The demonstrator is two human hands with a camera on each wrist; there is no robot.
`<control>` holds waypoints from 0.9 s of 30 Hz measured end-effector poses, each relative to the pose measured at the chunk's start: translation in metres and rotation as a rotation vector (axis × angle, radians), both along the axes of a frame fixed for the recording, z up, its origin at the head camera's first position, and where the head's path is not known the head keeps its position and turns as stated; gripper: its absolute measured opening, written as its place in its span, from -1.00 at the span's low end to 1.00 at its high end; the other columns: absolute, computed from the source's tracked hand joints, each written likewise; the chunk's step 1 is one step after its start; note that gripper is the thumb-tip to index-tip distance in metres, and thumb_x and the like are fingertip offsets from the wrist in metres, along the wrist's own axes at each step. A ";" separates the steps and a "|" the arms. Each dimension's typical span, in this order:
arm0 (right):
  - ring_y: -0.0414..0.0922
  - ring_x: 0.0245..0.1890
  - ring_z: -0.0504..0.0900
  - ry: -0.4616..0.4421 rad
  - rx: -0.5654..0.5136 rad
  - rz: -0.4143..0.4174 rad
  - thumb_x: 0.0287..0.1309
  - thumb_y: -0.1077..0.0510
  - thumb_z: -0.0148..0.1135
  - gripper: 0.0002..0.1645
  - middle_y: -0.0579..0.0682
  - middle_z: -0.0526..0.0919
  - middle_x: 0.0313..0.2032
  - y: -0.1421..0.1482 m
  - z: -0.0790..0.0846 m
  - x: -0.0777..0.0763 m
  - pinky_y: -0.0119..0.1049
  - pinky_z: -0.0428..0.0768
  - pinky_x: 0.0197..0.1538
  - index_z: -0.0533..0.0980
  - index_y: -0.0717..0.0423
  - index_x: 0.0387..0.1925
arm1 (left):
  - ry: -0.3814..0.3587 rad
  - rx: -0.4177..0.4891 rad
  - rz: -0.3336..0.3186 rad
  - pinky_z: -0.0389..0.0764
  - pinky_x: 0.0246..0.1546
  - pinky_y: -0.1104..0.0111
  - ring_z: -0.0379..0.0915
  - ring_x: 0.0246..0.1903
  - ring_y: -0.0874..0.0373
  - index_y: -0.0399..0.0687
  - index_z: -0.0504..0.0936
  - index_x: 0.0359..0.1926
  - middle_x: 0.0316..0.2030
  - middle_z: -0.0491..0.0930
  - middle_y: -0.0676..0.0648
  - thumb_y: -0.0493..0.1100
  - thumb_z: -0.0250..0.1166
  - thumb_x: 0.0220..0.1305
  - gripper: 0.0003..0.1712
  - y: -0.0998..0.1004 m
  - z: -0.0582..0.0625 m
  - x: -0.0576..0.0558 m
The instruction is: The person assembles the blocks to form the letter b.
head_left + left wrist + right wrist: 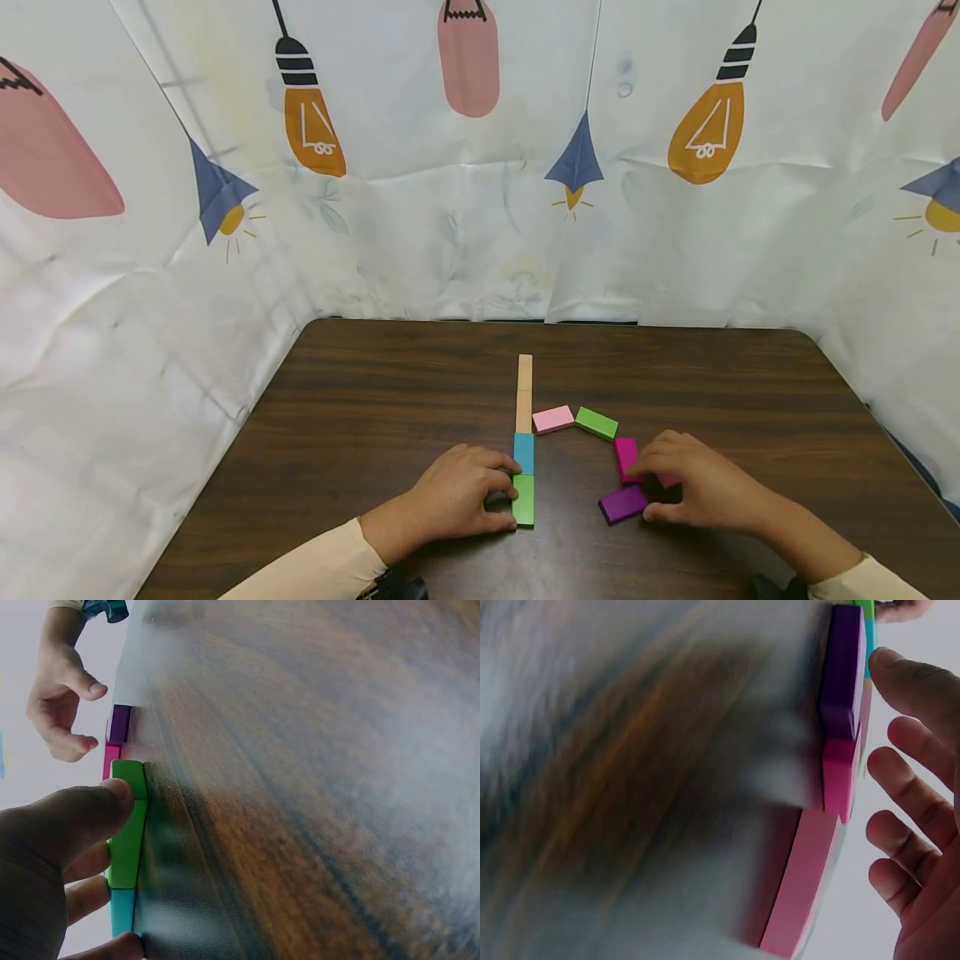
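My left hand (468, 490) rests along the left side of a straight row. Its thumb touches the light green block (524, 502) by the near end, and its fingertips lie along that block and the blue block (524, 454). Two plain wooden blocks (524, 408) continue the row away from me. My right hand (697, 482) hovers with loosely bent fingers over the curved line, gripping nothing. Around it are a magenta block (626, 458), a purple block (622, 505) and a rose-pink block (801, 885), partly hidden by the hand in the head view.
A light pink block (552, 419) and a darker green block (596, 423) link the row's right side to the curve. All lie on a dark wood-grain table (337, 400). A white printed curtain (420, 242) hangs behind the table's far edge.
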State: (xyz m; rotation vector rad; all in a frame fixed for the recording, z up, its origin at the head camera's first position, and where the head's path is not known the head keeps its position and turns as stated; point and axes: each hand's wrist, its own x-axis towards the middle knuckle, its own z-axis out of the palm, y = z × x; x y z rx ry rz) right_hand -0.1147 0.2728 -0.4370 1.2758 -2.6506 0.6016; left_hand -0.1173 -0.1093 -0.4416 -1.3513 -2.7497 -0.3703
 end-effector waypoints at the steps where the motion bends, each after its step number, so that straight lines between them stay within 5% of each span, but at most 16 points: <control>1: -0.29 -0.01 0.49 0.004 -0.004 0.008 -0.07 -0.10 0.66 -0.47 -0.41 0.62 -0.04 -0.002 0.000 0.001 -0.17 0.53 0.02 0.67 -0.26 0.00 | 0.000 -0.001 0.001 0.54 -0.05 0.26 0.56 0.07 0.23 0.28 0.82 -0.18 0.07 0.64 0.19 0.24 0.50 0.14 -0.70 0.000 0.000 0.000; 27: -0.26 -0.02 0.50 0.060 0.024 0.075 -0.11 -0.06 0.65 -0.49 -0.47 0.61 -0.09 -0.025 -0.006 0.004 -0.06 0.53 0.05 0.67 -0.28 -0.05 | -0.005 0.004 0.002 0.53 -0.07 0.29 0.55 0.07 0.24 0.29 0.82 -0.17 0.07 0.63 0.19 0.24 0.50 0.14 -0.70 0.000 0.000 0.001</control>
